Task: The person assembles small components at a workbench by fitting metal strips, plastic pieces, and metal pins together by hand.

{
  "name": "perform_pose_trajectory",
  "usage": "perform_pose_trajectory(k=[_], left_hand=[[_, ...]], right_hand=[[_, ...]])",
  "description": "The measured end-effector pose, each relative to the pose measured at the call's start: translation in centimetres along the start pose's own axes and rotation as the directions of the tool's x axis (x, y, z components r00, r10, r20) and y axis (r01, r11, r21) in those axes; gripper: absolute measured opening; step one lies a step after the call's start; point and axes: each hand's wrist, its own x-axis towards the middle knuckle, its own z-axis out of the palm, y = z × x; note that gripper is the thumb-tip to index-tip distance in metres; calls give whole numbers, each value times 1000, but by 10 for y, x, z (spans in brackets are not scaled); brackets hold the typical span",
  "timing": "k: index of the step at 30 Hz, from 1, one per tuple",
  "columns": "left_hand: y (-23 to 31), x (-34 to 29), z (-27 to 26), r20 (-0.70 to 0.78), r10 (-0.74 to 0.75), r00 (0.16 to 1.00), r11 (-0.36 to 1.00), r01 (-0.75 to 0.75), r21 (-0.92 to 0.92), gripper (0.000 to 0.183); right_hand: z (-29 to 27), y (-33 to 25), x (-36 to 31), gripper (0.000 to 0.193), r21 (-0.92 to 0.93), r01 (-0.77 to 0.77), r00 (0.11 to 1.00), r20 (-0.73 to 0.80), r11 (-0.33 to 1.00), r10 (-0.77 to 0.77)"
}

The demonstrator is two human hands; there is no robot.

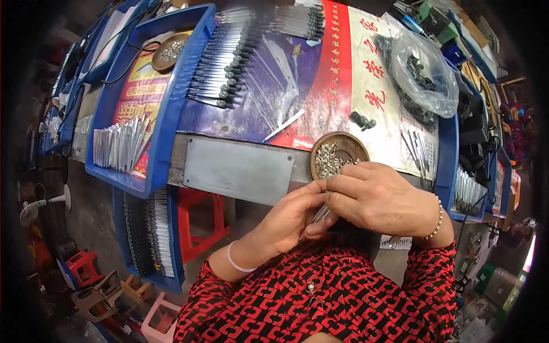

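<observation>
Close in front of my body, my left hand is closed around a slim silver metal piece; whether it is one or more cannot be told. My right hand meets it from the right, thumb and fingers pinched together at the left fingertips. What the right fingers grip is hidden. Just beyond the hands, at the table's front edge, a round wooden bowl holds many small shiny metal parts. Past it, a few dark green knobs lie in a small heap. A lone silver rod rests farther left.
Rows of silver rods with dark knobs cover the far left. A blue tray with rods and a second wooden bowl stands left. At right are a clear plastic bag of dark knobs, loose rods and another blue tray.
</observation>
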Motion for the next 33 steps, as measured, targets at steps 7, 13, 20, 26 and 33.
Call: perform_pose_trajectory(k=[7,13,20,26,33], left_hand=[[35,-1,-14,118,12,993,996,-23,92,33],[65,-6,-16,-25,650,760,740,-624,250,49],[25,-4,-46,152,914,377,198,-739,644,50],[17,4,-51,279,899,339,42,-700,713,48],[16,3,-57,275,903,329,35,-696,717,46]], right_hand=[[-21,25,28,16,95,50,998,22,994,-52],[-25,121,54,15,171,-287,884,-333,943,329],[24,226,107,13,85,-479,720,-532,874,447],[34,246,115,16,11,-541,662,-611,841,434],[10,134,76,23,222,-419,642,-613,881,460]])
